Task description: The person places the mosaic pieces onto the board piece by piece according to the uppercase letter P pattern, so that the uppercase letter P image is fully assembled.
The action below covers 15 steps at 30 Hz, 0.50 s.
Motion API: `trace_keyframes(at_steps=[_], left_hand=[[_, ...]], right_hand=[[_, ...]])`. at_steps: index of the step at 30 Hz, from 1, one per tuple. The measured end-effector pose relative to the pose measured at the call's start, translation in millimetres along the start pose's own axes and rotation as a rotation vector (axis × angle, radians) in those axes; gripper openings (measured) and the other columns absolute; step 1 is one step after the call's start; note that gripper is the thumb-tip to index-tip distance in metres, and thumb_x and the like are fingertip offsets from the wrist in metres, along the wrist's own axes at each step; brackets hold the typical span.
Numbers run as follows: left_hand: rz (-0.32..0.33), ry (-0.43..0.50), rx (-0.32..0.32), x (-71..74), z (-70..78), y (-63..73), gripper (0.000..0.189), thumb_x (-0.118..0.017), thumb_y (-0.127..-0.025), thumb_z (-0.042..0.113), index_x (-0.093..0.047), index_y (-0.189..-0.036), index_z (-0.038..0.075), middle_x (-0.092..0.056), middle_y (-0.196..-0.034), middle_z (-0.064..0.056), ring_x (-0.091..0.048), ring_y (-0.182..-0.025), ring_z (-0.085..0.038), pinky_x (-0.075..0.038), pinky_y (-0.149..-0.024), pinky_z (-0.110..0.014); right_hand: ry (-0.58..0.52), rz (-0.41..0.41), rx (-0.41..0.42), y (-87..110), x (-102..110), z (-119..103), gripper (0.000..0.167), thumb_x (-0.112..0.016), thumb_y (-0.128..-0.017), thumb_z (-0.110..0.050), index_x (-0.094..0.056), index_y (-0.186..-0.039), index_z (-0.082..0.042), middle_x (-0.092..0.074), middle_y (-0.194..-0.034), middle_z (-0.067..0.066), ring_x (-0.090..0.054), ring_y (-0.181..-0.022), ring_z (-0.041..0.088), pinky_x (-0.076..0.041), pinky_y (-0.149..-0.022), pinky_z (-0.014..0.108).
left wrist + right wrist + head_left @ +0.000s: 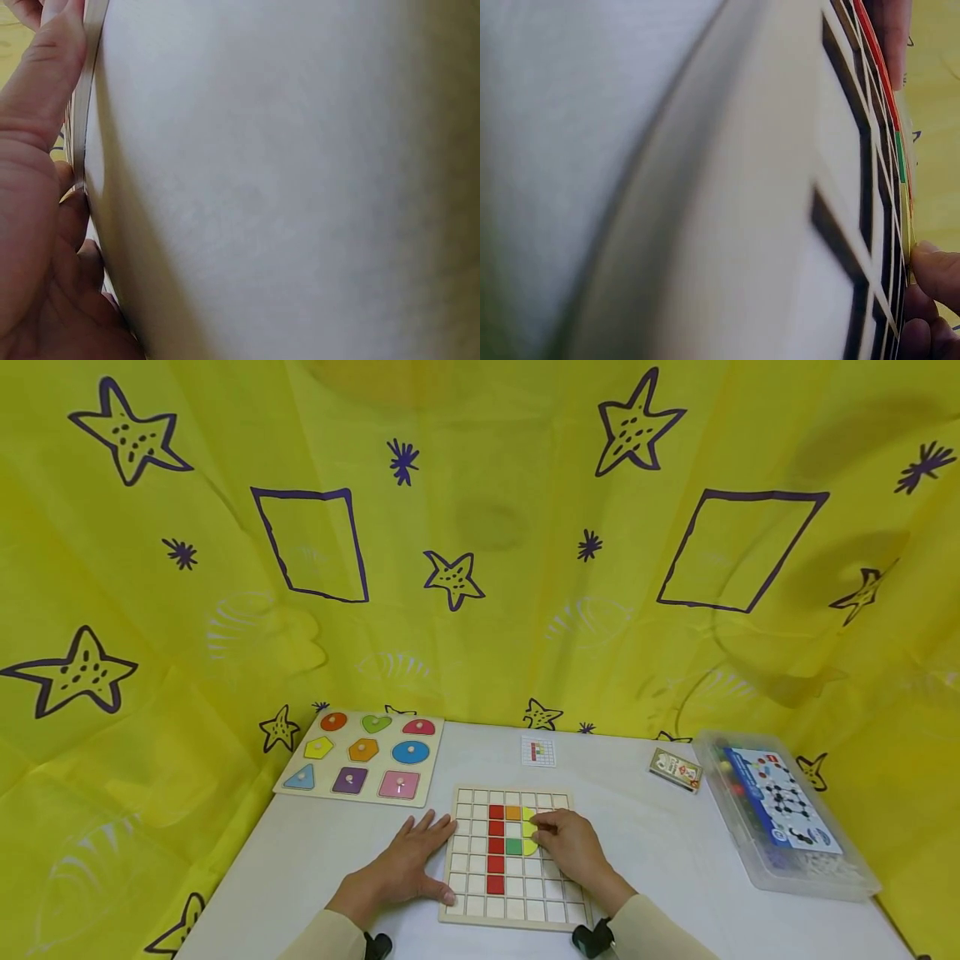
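A wooden grid board [506, 917] lies on the table in the head view. Red square tiles [496, 846] form a column on it, beside an orange tile [513, 813] and a green tile [513, 847]. Yellow tiles [530, 847], some with a curved edge, stand right of these. My right hand [573, 843] pinches a yellow tile at the grid with thumb and index finger; its fingers partly cover the tile. With fingers spread, my left hand [408, 864] rests against the board's left edge. In the left wrist view, the left thumb [45, 82] touches the board's side.
A shape puzzle board [337, 777] with knobbed pieces lies at the back left. A small printed pattern card [538, 752] is behind the grid. To the right are a small card box [676, 769] and a clear plastic case [810, 877]. A yellow curtain [487, 643] hangs behind the table.
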<state>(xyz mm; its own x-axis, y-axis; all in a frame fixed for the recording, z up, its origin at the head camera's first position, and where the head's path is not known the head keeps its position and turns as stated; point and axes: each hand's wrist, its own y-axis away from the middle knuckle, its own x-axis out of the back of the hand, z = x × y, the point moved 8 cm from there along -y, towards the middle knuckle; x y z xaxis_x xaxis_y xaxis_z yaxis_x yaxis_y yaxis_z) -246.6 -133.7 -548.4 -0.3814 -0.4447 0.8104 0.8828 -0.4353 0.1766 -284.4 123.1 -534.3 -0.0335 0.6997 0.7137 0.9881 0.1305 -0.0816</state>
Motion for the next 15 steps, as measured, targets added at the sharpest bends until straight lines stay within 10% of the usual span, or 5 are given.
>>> trace_keyframes(at_steps=[15], left_hand=[[-0.006, 0.008, 0.008, -0.3, -2.1, -1.1, 0.112, -0.092, -0.072, 0.055, -0.040, -0.164, 0.015, -0.035, -0.172, -0.006, -0.016, -0.164, -0.036, -0.006, -0.133, -0.062]], right_hand=[[-0.076, 0.019, -0.040, -0.7, 3.5, 6.6, 0.019, -0.076, -0.095, -0.010, -0.081, -0.114, -0.010, -0.076, -0.108, 0.004, -0.068, -0.105, 0.024, -0.059, -0.094, 0.046]])
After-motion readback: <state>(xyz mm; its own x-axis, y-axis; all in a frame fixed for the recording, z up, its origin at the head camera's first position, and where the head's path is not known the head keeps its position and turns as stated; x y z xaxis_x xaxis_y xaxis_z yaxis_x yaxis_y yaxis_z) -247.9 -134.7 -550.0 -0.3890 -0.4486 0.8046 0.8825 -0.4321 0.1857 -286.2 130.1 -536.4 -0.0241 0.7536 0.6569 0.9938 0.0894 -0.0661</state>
